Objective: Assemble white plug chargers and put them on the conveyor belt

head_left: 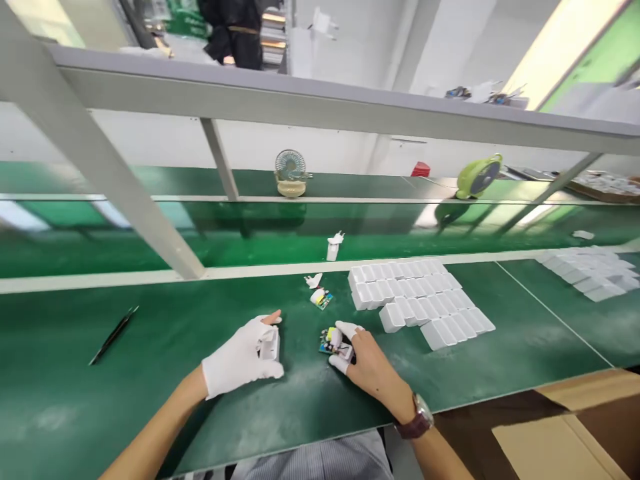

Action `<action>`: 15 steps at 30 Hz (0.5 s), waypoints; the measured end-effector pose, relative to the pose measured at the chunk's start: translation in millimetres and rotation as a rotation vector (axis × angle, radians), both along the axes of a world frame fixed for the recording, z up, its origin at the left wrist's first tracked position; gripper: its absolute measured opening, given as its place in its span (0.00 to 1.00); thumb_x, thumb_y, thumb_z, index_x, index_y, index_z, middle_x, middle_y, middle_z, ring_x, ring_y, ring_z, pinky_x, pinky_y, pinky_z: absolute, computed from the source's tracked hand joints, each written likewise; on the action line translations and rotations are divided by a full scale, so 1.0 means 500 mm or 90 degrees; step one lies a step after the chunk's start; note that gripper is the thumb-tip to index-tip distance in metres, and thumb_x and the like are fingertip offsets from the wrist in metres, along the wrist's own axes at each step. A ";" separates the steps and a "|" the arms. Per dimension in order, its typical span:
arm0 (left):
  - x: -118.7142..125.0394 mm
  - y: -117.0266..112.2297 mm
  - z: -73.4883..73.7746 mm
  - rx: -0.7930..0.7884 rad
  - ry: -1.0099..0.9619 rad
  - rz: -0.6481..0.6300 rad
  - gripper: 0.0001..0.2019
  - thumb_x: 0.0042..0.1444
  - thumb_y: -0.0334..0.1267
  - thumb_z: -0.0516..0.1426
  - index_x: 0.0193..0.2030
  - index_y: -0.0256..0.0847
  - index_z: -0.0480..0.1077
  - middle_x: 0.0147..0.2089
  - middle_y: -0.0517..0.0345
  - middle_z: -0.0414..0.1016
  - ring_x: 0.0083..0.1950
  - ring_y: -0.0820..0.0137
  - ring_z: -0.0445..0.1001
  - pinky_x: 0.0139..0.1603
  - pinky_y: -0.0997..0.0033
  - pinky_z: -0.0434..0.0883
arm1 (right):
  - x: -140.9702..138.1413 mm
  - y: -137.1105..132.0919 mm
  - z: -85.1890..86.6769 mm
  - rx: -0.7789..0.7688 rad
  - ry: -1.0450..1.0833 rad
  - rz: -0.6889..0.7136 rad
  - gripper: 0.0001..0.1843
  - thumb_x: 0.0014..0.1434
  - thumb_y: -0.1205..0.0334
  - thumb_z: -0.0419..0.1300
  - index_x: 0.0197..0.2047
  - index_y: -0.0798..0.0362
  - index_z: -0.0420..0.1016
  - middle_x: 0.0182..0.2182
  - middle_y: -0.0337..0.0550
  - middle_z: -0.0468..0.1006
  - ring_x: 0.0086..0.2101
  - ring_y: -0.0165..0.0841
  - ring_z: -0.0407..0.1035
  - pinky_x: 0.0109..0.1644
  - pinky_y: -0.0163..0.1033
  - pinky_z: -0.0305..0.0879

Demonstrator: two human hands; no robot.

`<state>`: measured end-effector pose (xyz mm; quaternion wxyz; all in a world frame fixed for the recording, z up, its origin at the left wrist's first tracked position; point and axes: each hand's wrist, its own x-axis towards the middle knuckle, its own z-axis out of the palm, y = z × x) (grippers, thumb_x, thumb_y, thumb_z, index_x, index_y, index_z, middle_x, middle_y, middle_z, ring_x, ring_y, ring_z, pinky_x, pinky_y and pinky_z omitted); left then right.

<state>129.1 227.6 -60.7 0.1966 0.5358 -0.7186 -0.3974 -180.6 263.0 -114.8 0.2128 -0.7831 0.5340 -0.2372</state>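
Note:
My left hand wears a white glove and is closed round a small white plastic housing on the green table. My right hand, bare but for white finger cots, pinches a small circuit board with a yellow part, resting on the table. A second small circuit board lies a little farther out, with a white plug piece beside it. Rows of white plastic housings lie just right of my right hand.
Black tweezers lie at the left. Another white part stands on the green belt behind. Two small fans sit on the far shelf. More white housings lie at the right. A cardboard box is at the lower right. A person in dark clothes stands far back.

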 end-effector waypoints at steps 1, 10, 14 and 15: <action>0.003 -0.019 0.014 -0.015 0.005 -0.006 0.30 0.41 0.47 0.68 0.54 0.48 0.72 0.66 0.49 0.66 0.62 0.51 0.69 0.63 0.53 0.68 | 0.002 -0.002 0.002 0.005 -0.002 -0.004 0.37 0.58 0.59 0.65 0.67 0.56 0.59 0.58 0.54 0.69 0.58 0.48 0.61 0.65 0.56 0.57; -0.082 -0.289 0.095 -0.065 -0.159 -0.004 0.37 0.56 0.56 0.57 0.69 0.45 0.52 0.71 0.55 0.58 0.67 0.57 0.63 0.70 0.56 0.57 | 0.001 -0.031 -0.021 -0.062 -0.059 -0.025 0.35 0.54 0.57 0.65 0.64 0.51 0.62 0.51 0.51 0.73 0.55 0.44 0.63 0.60 0.49 0.60; -0.203 -0.304 0.087 -0.101 -0.134 -0.068 0.31 0.51 0.61 0.59 0.56 0.47 0.66 0.59 0.60 0.74 0.59 0.58 0.72 0.64 0.60 0.67 | -0.006 -0.056 -0.032 -0.066 -0.065 -0.031 0.34 0.53 0.48 0.67 0.59 0.52 0.66 0.47 0.50 0.75 0.50 0.42 0.68 0.56 0.44 0.62; -0.236 -0.288 0.086 -0.091 -0.107 -0.119 0.29 0.49 0.63 0.58 0.53 0.49 0.68 0.54 0.63 0.77 0.55 0.58 0.76 0.60 0.61 0.71 | -0.009 -0.064 -0.031 -0.060 -0.066 -0.030 0.32 0.54 0.47 0.67 0.57 0.52 0.68 0.45 0.48 0.76 0.48 0.41 0.69 0.55 0.43 0.63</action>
